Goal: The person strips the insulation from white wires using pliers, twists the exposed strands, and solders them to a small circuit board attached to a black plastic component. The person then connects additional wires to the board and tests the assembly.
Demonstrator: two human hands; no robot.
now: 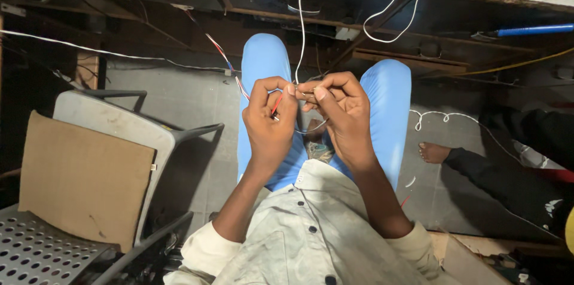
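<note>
While the person sits with both knees up, the left hand (pixel 269 120) pinches a red wire (pixel 277 104) and the right hand (pixel 341 114) pinches a white wire (pixel 301 22) just beside it, fingertips touching, above the lap; a metal chair (pixel 113 123) with cardboard (pixel 84 177) stands at the left

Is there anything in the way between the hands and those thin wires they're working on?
Nothing visible. The left hand and right hand already pinch the thin wires between their fingertips above the lap, meeting at the white wire hanging from the bench.
</note>
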